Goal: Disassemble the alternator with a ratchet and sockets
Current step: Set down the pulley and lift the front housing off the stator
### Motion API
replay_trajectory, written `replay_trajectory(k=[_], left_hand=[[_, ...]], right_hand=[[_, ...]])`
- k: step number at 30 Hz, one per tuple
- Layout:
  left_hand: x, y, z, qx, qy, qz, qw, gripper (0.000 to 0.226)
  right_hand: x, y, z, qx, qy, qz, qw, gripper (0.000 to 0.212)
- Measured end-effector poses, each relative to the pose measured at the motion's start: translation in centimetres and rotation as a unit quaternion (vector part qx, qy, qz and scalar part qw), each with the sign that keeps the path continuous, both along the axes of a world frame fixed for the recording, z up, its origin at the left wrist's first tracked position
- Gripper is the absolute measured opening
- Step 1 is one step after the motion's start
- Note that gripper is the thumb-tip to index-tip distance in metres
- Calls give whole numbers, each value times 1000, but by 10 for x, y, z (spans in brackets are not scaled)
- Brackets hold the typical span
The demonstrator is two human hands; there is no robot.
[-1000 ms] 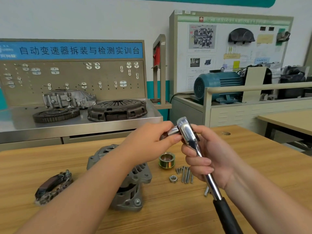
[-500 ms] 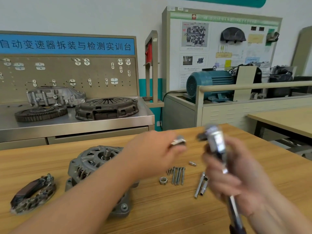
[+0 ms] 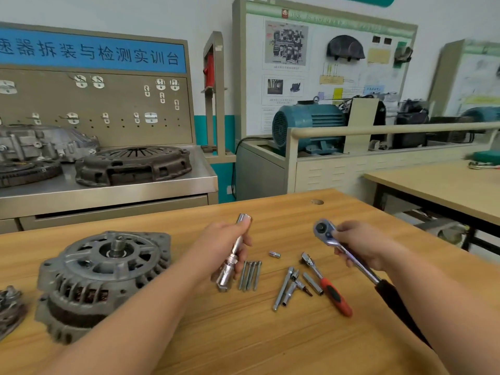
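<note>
The grey alternator (image 3: 100, 277) stands on the wooden table (image 3: 243, 334) at the left, shaft end up. My left hand (image 3: 224, 247) grips a long chrome socket with extension (image 3: 234, 255), held upright over the table just right of the alternator. My right hand (image 3: 362, 247) grips the chrome ratchet (image 3: 324, 231) near its head; the black handle runs down toward me under my forearm. The two hands are apart, and the ratchet's drive square is bare.
Several long bolts (image 3: 250, 274) lie beside my left hand. A small socket (image 3: 274, 254), loose extensions and bits (image 3: 290, 286) and a red-handled ratchet (image 3: 328, 288) lie between my hands. A removed part (image 3: 9, 304) sits at the far left. A steel bench (image 3: 108, 190) with clutch parts stands behind.
My hands have pulled apart: the socket piece came off the ratchet head and stays in my left hand, and both hands dropped lower. The view swung to the right.
</note>
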State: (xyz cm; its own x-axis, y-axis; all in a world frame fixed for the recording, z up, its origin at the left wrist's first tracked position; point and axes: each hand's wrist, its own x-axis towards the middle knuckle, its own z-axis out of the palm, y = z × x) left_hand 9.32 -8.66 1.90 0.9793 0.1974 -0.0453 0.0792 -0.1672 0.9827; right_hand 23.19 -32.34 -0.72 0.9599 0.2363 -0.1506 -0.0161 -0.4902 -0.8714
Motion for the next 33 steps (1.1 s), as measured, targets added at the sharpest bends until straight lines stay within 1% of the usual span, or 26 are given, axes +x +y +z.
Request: replay_trajectory(k=[1,5,7,9,12,16,17,18,19,20,21,22,23,25,27,30,33], left_hand=[[5,-4,-3,-23,13,3,1000,36],[21,-15,-14,-93,46,2,995,24],[26,-19,-18,-107,49,-2,993,18],[30,-24,-23,-110,46,-8,993,18],[33,-32,-29,-120,36,-15,992,22],[33,-41,-32,-102,39,-25,994,24],[33,-42,-32,-94,43,-24,994,24],[33,-43,-32,-85,45,-25,995,25],[33,-44,-33,-82,46,-26,995,25],[33,-45,-34,-84,45,-29,995,25],[33,-46,-35,-88,44,-31,995,26],[34,-48,-36,-92,42,-31,994,26],[35,-51,-36,-92,39,-29,995,26],[36,-57,-39,-91,35,-27,995,26],[37,-62,-41,-92,39,-23,995,24],[38,-66,-40,-87,68,-18,994,27],[43,-66,-31,-83,102,-10,991,26]], right_hand=[[5,3,-7,-43,-14,-10,999,16],[23,16,-24,-145,-59,-10,988,12],[29,21,-29,-231,-96,-9,968,20],[34,25,-34,-305,-130,-2,943,27],[37,28,-39,-346,-150,16,926,29],[32,31,-35,-386,-170,26,906,34],[29,31,-32,-382,-189,21,904,37],[25,32,-28,-351,-214,13,911,39],[20,34,-24,-289,-238,10,927,39],[14,37,-19,-202,-251,18,946,39],[6,42,-13,-107,-245,37,963,42],[-3,48,-7,-31,-225,63,972,46],[-11,56,-3,9,-208,88,974,48],[-20,72,-2,12,-205,112,972,47],[-19,83,-5,-1,-207,96,974,42],[-9,88,-9,27,-130,85,988,38],[-1,93,-9,98,-59,57,992,38]])
